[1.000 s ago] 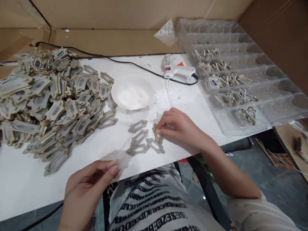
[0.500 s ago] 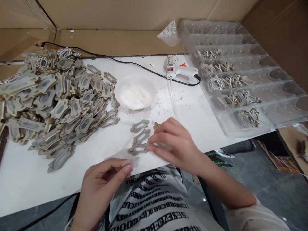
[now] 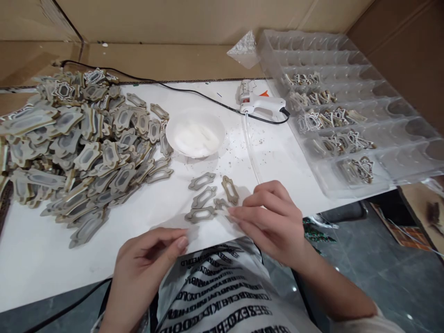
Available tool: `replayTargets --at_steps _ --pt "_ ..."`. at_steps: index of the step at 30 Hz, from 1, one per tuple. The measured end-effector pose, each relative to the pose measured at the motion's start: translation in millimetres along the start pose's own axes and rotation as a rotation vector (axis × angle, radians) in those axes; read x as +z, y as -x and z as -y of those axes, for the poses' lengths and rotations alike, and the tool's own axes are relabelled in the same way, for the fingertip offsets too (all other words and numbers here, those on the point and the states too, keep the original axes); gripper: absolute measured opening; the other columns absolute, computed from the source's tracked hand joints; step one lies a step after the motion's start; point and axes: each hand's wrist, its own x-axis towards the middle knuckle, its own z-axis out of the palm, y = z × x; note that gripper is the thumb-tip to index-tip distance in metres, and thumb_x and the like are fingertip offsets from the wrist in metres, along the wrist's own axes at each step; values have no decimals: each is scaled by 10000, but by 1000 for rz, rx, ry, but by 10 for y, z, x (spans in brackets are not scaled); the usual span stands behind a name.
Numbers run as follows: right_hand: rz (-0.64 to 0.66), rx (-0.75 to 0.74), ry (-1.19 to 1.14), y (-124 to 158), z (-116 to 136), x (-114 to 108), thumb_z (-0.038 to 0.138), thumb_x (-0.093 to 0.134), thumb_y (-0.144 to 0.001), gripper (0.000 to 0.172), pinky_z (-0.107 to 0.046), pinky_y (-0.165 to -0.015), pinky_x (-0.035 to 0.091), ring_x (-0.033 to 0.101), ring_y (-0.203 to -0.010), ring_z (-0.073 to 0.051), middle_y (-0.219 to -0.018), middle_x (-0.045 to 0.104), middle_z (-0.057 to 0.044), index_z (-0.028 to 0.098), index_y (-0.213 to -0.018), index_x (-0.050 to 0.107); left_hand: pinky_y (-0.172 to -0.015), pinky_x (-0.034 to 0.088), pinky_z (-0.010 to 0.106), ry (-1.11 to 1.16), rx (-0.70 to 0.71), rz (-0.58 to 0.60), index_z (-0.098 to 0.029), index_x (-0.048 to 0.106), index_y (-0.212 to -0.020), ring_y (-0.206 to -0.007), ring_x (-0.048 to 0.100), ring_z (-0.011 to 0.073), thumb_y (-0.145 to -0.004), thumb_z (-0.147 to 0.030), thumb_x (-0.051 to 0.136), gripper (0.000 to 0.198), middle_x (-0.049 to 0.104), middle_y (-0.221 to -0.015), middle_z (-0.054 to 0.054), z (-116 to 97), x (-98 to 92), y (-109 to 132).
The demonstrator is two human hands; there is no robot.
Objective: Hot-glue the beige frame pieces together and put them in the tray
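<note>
My left hand [image 3: 152, 259] pinches a small, thin, see-through piece [image 3: 193, 231] between thumb and forefinger at the table's front edge. My right hand [image 3: 272, 219] has its fingers drawn together. Its fingertips meet the end of a small grey frame-shaped piece [image 3: 221, 204]; whether they grip it or something beside it is hidden. Left of those fingertips, several flat grey frames lie in a loose column, the nearest frame [image 3: 201, 214] lowest and another frame [image 3: 204, 197] above it. A browner frame [image 3: 229, 189] lies just beyond the right fingers.
A large heap of similar frames [image 3: 86, 152] covers the table's left side. Behind the column stands a white bowl [image 3: 196, 134] with white material inside. A white glue gun [image 3: 263, 104] with a black cable lies farther back. At right is a clear compartmented tray [image 3: 391, 159] holding patterned pieces.
My right hand has shifted right, away from the column's nearest frame, uncovering the browner frame and part of a small grey one. My left hand has barely moved and keeps its pinch.
</note>
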Motion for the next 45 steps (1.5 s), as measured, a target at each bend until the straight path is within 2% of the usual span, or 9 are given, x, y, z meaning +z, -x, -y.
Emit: replayTargets --at_steps 5,10,15,18,25,29,37,41,45 --pt "48 -138 273 161 -155 -44 90 668 -911 157 -324 -669 472 551 -787 -200 -749 733 -13 234 -948 722 -571 582 179 0 -81 -133 -249 788 -746 -595 697 154 -695 -465 818 223 731 -629 -4 48 -121 -27" --pt "105 -194 346 177 -199 -13 107 652 -936 132 -328 -711 442 550 -825 -191 -810 750 -11 223 -932 715 -603 579 188 -19 -123 -329 -244 795 -795 -696 724 172 -625 -476 876 299 775 -748 8 103 -241 -76" --pt "150 -226 376 163 -236 -3 60 649 -920 185 -322 -698 418 551 -799 -178 -808 743 -1 233 -894 712 -778 614 321 -272 -70 -485 -272 803 -907 -796 739 229 -644 -538 850 377 797 -842 -5 138 -359 -114" --pt "202 -253 381 157 -259 -17 38 646 -912 184 -329 -690 418 560 -812 -186 -810 739 -16 207 -926 717 -854 579 306 -393 42 -395 -300 800 -874 -855 728 209 -728 -565 769 304 794 -891 -31 124 -405 -146" --pt "340 -268 452 79 -268 -79 45 584 -944 215 -347 -678 417 570 -802 -196 -874 737 -45 198 -980 731 -808 491 318 -697 342 -290 -275 782 -938 -854 655 208 -895 -565 607 342 771 -883 6 202 -504 -234" --pt "322 -254 467 79 -293 -74 49 540 -960 218 -343 -637 426 562 -753 -200 -875 738 -78 146 -1012 728 -810 482 316 -806 430 -333 -264 781 -1006 -839 627 198 -940 -498 572 320 747 -883 19 241 -500 -259" --pt "242 -115 442 228 -337 -167 62 575 -922 284 -356 -698 497 583 -817 -226 -967 727 -98 191 -1150 684 -829 479 326 -718 508 -458 -271 750 -1085 -858 618 195 -913 -390 654 230 691 -991 24 165 -376 -209" --pt "98 37 558 215 -608 -305 103 574 -932 313 -422 -754 520 604 -884 -268 -1042 708 -104 256 -1182 684 -815 472 320 -702 703 -240 -247 725 -1014 -849 603 184 -925 -315 645 137 679 -987 28 68 -221 -217" --pt "7 210 673 -30 -1117 -459 215 544 -953 344 -546 -917 483 600 -1031 -346 -1189 673 -175 194 -1280 650 -842 479 325 -694 735 -39 -266 702 -1040 -929 602 209 -934 -366 634 161 697 -1011 22 -17 -56 -258"
